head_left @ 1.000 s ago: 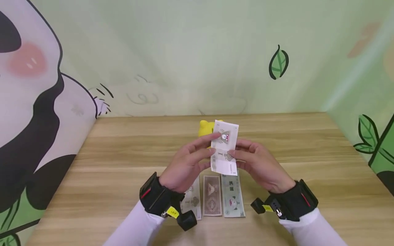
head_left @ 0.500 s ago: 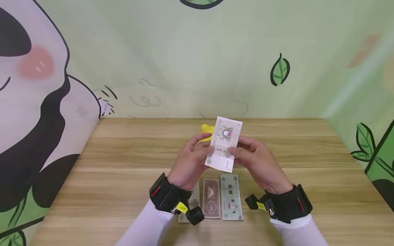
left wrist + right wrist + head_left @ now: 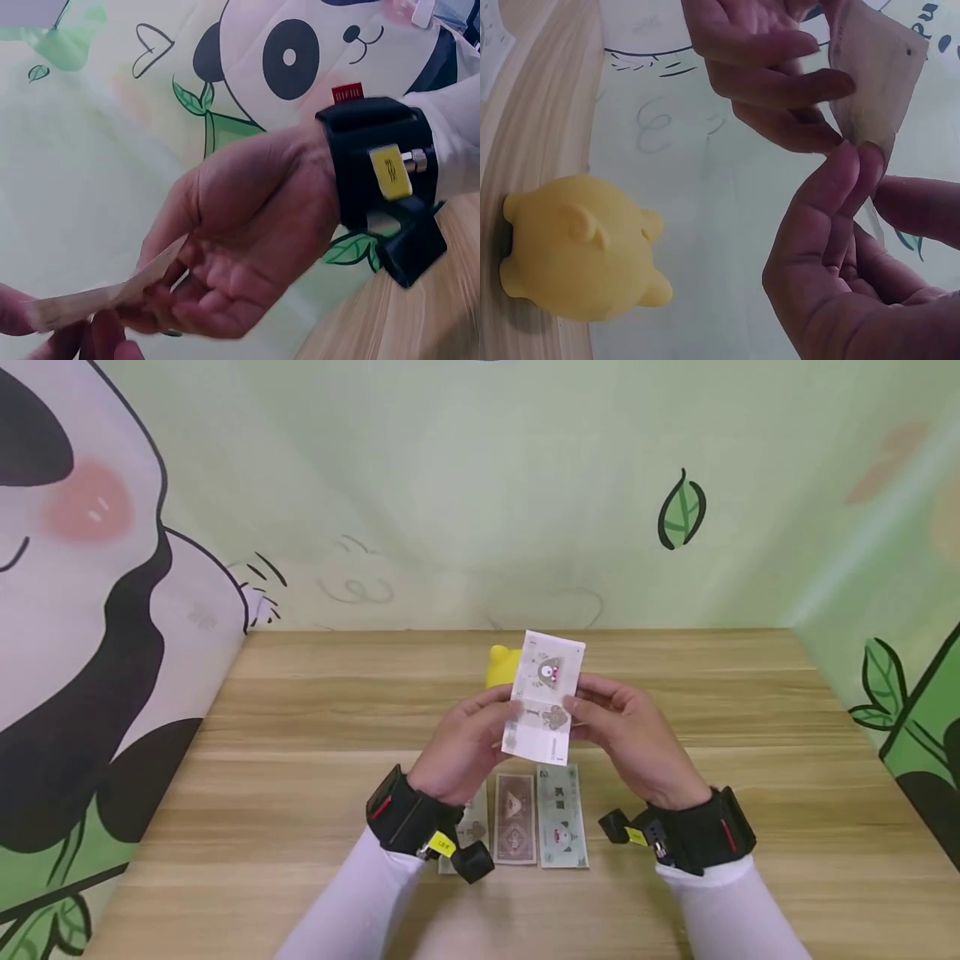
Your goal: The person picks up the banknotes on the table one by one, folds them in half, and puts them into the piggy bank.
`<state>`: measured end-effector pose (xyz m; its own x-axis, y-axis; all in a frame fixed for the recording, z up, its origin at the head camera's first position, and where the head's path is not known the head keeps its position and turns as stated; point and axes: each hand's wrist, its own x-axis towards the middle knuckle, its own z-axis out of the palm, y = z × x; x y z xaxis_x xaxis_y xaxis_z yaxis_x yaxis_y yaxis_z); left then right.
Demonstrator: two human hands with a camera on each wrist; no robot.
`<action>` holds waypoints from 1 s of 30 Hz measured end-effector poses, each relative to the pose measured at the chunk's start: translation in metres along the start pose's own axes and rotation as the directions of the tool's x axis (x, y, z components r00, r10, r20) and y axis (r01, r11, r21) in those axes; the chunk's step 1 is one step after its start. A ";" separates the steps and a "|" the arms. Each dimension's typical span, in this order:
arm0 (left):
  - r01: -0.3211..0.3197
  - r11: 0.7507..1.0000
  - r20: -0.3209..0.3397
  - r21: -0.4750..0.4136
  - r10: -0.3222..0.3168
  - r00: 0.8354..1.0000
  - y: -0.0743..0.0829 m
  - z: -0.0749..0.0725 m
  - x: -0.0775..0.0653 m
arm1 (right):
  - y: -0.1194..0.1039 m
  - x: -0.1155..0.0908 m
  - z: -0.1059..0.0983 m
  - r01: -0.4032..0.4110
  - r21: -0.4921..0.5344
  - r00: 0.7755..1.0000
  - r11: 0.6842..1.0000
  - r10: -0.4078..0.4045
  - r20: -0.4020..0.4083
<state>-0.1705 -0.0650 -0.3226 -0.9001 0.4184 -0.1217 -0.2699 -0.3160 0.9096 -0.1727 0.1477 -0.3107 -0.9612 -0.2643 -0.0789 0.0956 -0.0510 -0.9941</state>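
Observation:
A white play banknote (image 3: 551, 672), printed with a grey cartoon figure and a 1, is raised above the table with a crease across it. My left hand (image 3: 461, 743) pinches its left edge between thumb and fingers. On the opposite edge my right hand (image 3: 641, 739) grips it, thumb in front and fingers behind. From the right wrist view, the note (image 3: 881, 71) is bent at the crease, and fingers of both hands lie against it. Seen edge-on in the left wrist view, the paper (image 3: 79, 306) spans between the hands.
On the wooden table (image 3: 300, 777) below lie a brown note (image 3: 515, 818), a green note (image 3: 562, 827) and a pale note (image 3: 475, 818), the last partly hidden by the left wrist. Behind the raised note stands a yellow piggy bank (image 3: 585, 247). A painted wall (image 3: 420, 502) closes the back.
The left index finger, earlier on the note's face, has moved off toward its edge and back. The note has shifted and tilted slightly between the hands. The head view has moved slightly.

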 end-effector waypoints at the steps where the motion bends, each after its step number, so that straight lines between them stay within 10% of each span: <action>1: 0.000 1.000 0.009 0.005 0.000 1.000 0.001 -0.001 0.000 | -0.001 -0.001 -0.001 0.002 -0.001 1.000 1.000 -0.002 0.001; 30: 0.014 0.996 0.037 -0.093 -0.010 0.999 0.007 -0.010 -0.001 | -0.006 -0.007 -0.008 0.045 0.033 0.999 0.998 -0.045 0.007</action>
<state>-0.1745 -0.0761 -0.3197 -0.8838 0.4532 -0.1162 -0.3131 -0.3884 0.8667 -0.1689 0.1577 -0.3046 -0.9627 -0.2685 -0.0333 0.0608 -0.0946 -0.9937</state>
